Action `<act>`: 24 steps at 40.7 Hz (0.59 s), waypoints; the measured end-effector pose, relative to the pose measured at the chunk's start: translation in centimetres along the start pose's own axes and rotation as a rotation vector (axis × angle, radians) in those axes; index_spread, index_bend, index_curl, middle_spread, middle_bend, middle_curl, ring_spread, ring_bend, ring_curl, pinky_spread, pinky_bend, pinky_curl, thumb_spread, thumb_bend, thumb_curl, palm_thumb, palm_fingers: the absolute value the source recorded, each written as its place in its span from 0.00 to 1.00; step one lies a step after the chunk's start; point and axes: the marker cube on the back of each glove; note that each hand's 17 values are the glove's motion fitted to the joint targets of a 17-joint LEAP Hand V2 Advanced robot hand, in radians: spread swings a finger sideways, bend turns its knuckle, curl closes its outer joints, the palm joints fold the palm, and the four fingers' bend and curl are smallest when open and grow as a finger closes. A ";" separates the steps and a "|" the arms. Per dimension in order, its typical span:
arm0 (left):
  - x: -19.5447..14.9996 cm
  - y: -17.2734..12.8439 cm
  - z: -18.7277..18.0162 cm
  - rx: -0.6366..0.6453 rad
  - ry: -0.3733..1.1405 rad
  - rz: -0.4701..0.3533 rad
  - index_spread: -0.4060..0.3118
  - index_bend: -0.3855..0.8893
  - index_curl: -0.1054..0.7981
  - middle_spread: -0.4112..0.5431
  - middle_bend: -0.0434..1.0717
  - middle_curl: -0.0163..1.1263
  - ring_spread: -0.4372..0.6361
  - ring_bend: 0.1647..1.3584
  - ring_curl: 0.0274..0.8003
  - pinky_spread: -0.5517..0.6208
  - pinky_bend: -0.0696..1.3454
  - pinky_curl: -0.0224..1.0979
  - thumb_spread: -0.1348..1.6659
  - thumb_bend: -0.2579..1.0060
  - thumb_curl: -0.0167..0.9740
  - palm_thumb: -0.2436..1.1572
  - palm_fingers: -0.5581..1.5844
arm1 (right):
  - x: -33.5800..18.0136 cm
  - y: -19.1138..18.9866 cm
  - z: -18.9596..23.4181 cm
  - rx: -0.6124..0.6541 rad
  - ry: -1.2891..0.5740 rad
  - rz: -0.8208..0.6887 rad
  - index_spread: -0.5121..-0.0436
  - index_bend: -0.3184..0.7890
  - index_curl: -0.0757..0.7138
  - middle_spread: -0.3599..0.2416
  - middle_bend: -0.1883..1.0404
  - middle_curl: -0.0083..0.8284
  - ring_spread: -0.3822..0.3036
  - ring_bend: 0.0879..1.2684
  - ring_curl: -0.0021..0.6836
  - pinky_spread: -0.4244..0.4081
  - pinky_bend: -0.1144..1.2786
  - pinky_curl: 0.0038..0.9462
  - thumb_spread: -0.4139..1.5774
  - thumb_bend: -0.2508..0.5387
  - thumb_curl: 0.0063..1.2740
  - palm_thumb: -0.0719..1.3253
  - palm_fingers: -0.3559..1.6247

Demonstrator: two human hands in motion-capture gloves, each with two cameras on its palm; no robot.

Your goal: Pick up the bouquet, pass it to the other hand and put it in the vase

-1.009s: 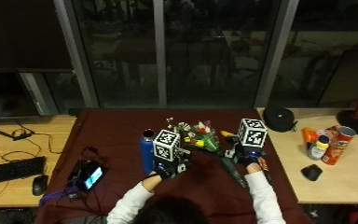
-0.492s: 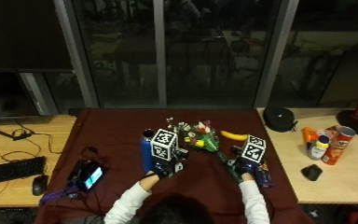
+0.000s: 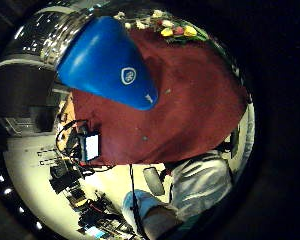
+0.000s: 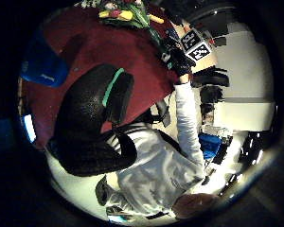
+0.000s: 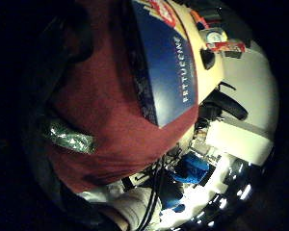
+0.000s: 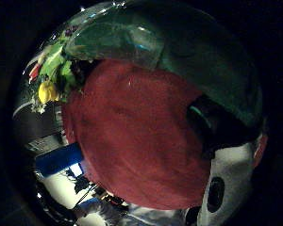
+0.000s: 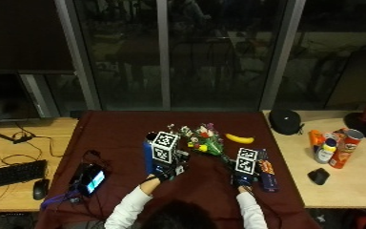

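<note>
The bouquet [image 7: 203, 141], yellow, red and white flowers in a green wrap, lies on the dark red cloth [image 7: 113, 136], stems toward me. My right hand [image 7: 243, 177] sits at the stem end. The green wrap [image 6: 146, 42] runs close across its palm with the thumb [image 6: 217, 127] beside it, and a piece of the wrap [image 5: 70, 137] shows among the curled fingers. The blue vase [image 7: 148, 156] stands upright left of the bouquet. My left hand [image 7: 164, 169] rests just beside the vase [image 3: 105, 65], fingers [image 4: 92, 118] loosely curled and holding nothing.
A dark blue box [image 7: 265, 174] lies right of my right hand and a banana [image 7: 238, 139] beyond it. A phone with cables [image 7: 89, 177] lies at the cloth's left. Cans and bottles [image 7: 335, 148] stand on the wooden table at right; a keyboard [image 7: 8, 172] lies at far left.
My right hand has come down and toward me, from above the banana area to the bouquet's stem end. The left hand, bouquet and vase have hardly moved.
</note>
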 end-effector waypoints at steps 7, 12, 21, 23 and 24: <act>-0.8 -0.1 -0.2 -0.013 0.017 -0.015 0.52 0.45 0.53 0.72 0.19 0.23 0.83 0.22 0.26 0.84 0.21 0.29 0.73 0.19 0.28 0.37 0.38 | 1.2 0.8 -1.1 0.000 0.078 0.136 0.60 0.52 0.44 0.34 0.38 0.52 0.26 0.47 0.59 0.18 0.53 0.38 0.73 0.43 0.31 0.71 0.80; -1.7 -0.5 0.1 -0.025 0.021 -0.037 0.52 0.44 0.53 0.72 0.19 0.23 0.83 0.22 0.26 0.85 0.21 0.29 0.73 0.19 0.29 0.37 0.38 | 1.0 -1.8 0.2 0.160 -0.036 0.096 0.57 0.46 0.48 0.26 0.48 0.58 0.21 0.48 0.61 0.15 0.47 0.36 0.64 0.38 0.36 0.74 0.84; -2.9 -2.0 0.2 -0.053 0.067 -0.061 0.53 0.42 0.52 0.72 0.18 0.23 0.83 0.23 0.27 0.88 0.28 0.32 0.73 0.19 0.29 0.37 0.42 | 1.6 -2.5 0.0 0.281 -0.392 0.077 0.59 0.66 0.61 0.27 0.67 0.69 0.24 0.60 0.70 0.16 0.48 0.40 0.66 0.30 0.33 0.73 0.97; -2.8 -2.1 -0.3 -0.044 0.100 -0.053 0.54 0.42 0.52 0.73 0.18 0.23 0.83 0.23 0.28 0.88 0.30 0.33 0.73 0.19 0.29 0.37 0.43 | 1.8 -4.4 -0.6 0.431 -0.503 0.055 0.59 0.68 0.64 0.28 0.69 0.70 0.25 0.62 0.72 0.17 0.50 0.42 0.66 0.30 0.34 0.73 0.96; -2.7 -2.2 -0.7 -0.036 0.118 -0.047 0.54 0.43 0.52 0.73 0.18 0.23 0.83 0.23 0.28 0.89 0.30 0.33 0.73 0.19 0.29 0.38 0.43 | 1.9 -5.0 -1.1 0.474 -0.551 0.059 0.60 0.67 0.64 0.28 0.70 0.70 0.25 0.63 0.73 0.17 0.51 0.43 0.63 0.30 0.36 0.74 0.95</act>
